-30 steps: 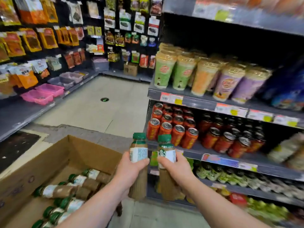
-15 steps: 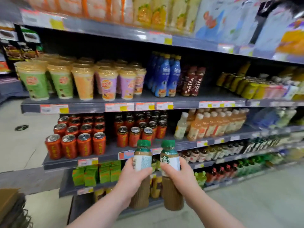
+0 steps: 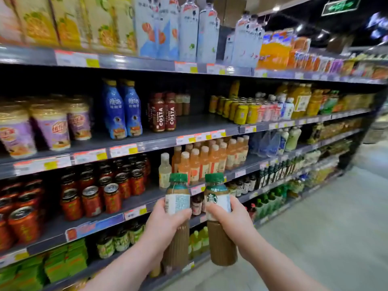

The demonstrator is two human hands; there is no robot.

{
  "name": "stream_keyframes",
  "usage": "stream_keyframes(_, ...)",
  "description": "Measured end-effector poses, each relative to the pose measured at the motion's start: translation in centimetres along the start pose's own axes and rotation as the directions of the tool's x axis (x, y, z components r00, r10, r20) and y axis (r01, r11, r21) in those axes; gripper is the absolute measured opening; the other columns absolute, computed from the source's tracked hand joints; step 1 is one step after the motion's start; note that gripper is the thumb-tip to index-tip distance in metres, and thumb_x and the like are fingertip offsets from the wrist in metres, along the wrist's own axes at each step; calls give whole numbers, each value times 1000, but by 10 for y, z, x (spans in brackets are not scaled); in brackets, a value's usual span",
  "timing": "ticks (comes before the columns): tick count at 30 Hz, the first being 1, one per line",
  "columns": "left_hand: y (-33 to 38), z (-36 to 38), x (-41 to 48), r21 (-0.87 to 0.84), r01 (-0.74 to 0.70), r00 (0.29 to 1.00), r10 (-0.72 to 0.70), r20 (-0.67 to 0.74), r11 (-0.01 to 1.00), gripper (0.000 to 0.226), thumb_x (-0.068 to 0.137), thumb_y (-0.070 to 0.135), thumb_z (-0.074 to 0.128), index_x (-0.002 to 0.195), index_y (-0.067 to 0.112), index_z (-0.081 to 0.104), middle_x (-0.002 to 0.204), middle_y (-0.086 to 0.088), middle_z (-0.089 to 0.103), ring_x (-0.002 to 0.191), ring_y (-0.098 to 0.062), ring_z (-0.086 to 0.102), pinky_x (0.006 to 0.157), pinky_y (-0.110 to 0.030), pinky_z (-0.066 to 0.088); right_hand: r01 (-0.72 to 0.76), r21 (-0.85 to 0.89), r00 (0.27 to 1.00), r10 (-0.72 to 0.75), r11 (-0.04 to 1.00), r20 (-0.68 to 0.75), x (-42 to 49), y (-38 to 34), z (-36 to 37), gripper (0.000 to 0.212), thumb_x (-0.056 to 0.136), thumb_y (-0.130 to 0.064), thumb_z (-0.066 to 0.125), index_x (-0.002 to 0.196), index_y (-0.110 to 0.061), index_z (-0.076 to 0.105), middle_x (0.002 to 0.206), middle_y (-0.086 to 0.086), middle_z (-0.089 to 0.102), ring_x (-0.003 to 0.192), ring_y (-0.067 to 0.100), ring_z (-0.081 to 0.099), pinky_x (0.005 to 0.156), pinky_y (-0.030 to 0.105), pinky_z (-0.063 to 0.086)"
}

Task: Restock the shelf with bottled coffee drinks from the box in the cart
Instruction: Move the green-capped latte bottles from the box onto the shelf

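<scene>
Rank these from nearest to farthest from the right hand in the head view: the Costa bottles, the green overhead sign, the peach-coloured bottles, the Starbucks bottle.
1. Starbucks bottle: gripped in the right hand.
2. Peach-coloured bottles: shelf just above the hand.
3. Costa bottles: one shelf higher, leftward.
4. Green overhead sign: far down the aisle, top right.
</scene>
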State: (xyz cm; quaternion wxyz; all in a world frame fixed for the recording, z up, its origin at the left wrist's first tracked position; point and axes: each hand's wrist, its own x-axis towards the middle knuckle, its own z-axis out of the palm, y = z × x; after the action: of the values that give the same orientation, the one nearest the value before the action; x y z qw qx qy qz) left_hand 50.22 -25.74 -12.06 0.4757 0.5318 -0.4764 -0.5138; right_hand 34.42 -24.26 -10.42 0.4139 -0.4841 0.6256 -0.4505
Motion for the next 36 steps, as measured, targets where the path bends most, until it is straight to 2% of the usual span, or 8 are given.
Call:
stream_keyframes(3,8,15,17,20,-22,1000,22,17,1000,42,81,21,72,115,26,47,98,8,62,87,-12,62,64,-27,47,6,41,1000,-6,999,11,18,0,-14,22,80,-38,68,98,-27,60,96,-2,67,91,17,64,82,36,51)
stream_keyframes(10,27,57,89,-18,-68,994,69,79,998,41,82,17,71,116,25,49,99,7,64,86,-9,62,61,-22,46,46,66,999,-45,997,-16,85,-11,-45,23,79,-36,70,99,-28,61,91,-6,69,85,13,65,71,29,50)
stream_keyframes(15,48,85,165,-28,-84,988,87,126,996,44,79,21,74,116,25,52,103,2,68,94,-18,66,86,-43,54,107,38,993,-105,994,-49,161,-39,-63,23,79,-37,70,97,-27,61,92,-4,68,86,13,64,72,30,51)
stream_keyframes(20,71,98,237,-44,-113,987,118,112,993,32,79,16,73,105,26,56,97,1,69,89,-18,68,78,-38,56,183,29,981,-181,983,-69,240,-62,-68,22,81,-36,69,99,-26,60,87,-11,65,78,3,62,57,18,44)
stream_keyframes(25,81,95,286,-74,-134,989,138,59,988,35,80,18,72,106,31,54,97,6,65,86,-12,65,64,-27,51,180,62,982,-176,982,-68,309,-66,-58,28,81,-39,69,106,-29,59,99,-8,68,91,10,65,81,33,54)
stream_keyframes(29,87,87,312,-5,-134,991,134,14,991,58,60,41,76,112,36,52,107,6,66,100,-16,64,89,-43,52,195,79,980,-192,978,-44,360,-79,-46,33,80,-41,70,108,-28,57,103,-6,67,96,14,64,91,43,52)
stream_keyframes(33,86,81,334,-47,-122,992,121,-27,991,45,71,28,80,108,34,54,102,5,69,94,-15,67,85,-40,54,239,43,971,-239,970,-1,413,-99,-31,41,81,-46,65,115,-29,51,106,-7,62,99,14,60,86,38,51)
stream_keyframes(36,86,78,346,-29,-133,986,130,-104,991,38,77,21,76,105,35,54,100,9,68,93,-11,65,78,-30,51,302,49,951,-304,952,54,454,-115,-18,32,83,-40,66,107,-29,49,95,-11,59,87,4,56,68,23,47)
